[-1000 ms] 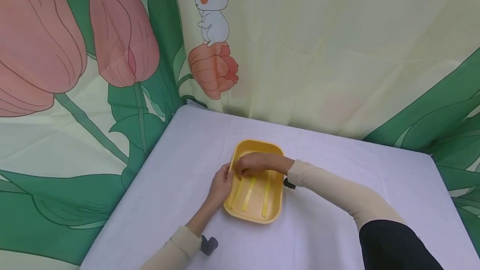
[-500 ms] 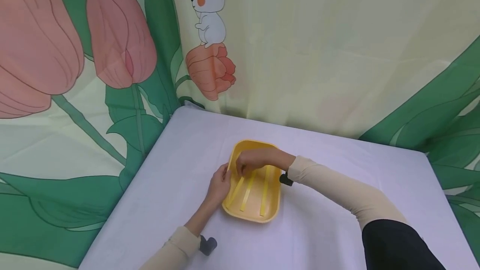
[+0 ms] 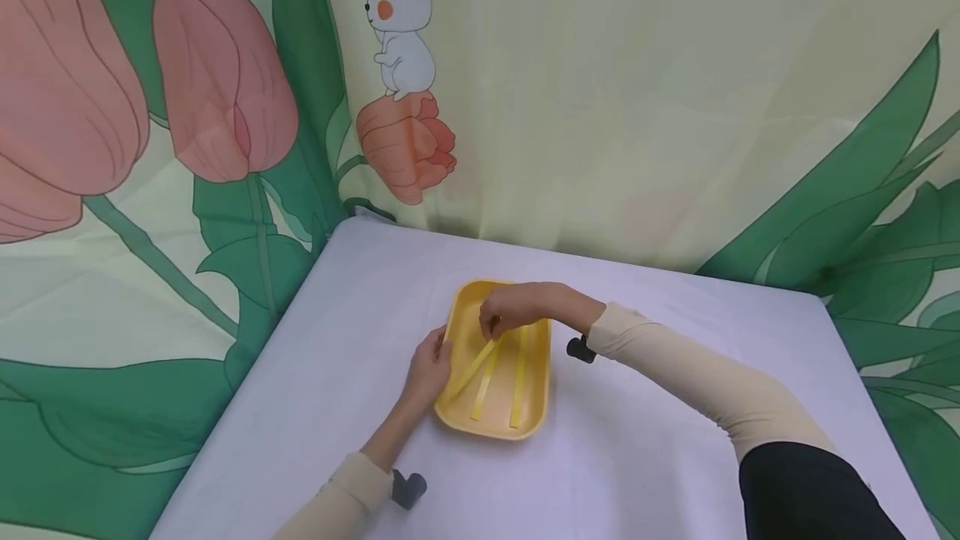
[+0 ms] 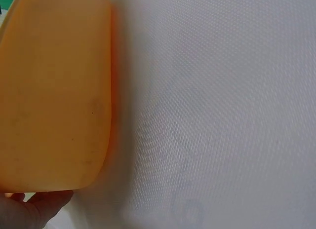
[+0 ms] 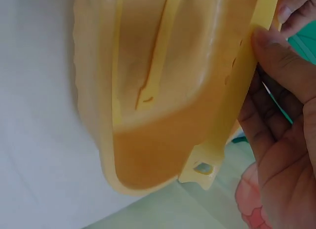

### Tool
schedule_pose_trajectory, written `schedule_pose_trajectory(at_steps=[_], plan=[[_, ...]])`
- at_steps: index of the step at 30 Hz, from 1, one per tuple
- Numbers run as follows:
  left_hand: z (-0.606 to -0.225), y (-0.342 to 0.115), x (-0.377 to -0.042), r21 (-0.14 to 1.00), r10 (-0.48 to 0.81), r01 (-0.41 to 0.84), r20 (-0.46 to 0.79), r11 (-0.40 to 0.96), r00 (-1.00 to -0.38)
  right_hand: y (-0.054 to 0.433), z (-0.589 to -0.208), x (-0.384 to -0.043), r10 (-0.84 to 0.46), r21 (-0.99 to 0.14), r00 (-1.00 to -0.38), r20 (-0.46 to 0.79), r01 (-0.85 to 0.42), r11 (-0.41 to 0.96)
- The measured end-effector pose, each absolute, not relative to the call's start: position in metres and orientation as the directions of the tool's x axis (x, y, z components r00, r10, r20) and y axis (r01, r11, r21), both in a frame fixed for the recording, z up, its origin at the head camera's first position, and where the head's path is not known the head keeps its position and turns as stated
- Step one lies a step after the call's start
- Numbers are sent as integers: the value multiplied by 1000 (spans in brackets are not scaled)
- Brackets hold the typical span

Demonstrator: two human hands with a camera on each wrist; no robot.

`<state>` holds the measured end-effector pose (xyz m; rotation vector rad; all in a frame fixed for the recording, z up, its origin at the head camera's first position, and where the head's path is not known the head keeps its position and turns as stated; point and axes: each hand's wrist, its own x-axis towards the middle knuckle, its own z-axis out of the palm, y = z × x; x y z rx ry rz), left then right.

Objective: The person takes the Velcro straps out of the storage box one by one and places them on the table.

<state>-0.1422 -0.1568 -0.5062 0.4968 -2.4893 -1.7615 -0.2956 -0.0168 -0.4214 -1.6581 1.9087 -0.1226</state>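
On the white surface (image 3: 637, 440) sat a yellow tray (image 3: 546, 398), its left rim gripped by the fingers of the left hand (image 3: 429, 367). Over the tray, the right hand (image 3: 517, 307) pinched a yellow strip (image 3: 468, 373) that slanted toward the near left corner. A second strip (image 3: 485, 386) and third strip (image 3: 519, 382) lay inside, apart.

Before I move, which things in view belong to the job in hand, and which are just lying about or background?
In the job:
yellow tray, held by left hand
yellow strip, pinched by right hand
two other strips, lying in the tray

Just background:
white tabletop
printed curtain
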Motion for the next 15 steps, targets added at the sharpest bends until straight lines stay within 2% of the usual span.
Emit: schedule_pose_trajectory(at_steps=[15], plan=[[-509, -152, -145, 911, -303, -263, -165, 317, -939, 15, -400, -292, -898, -429, -155, -412, -836, 342]])
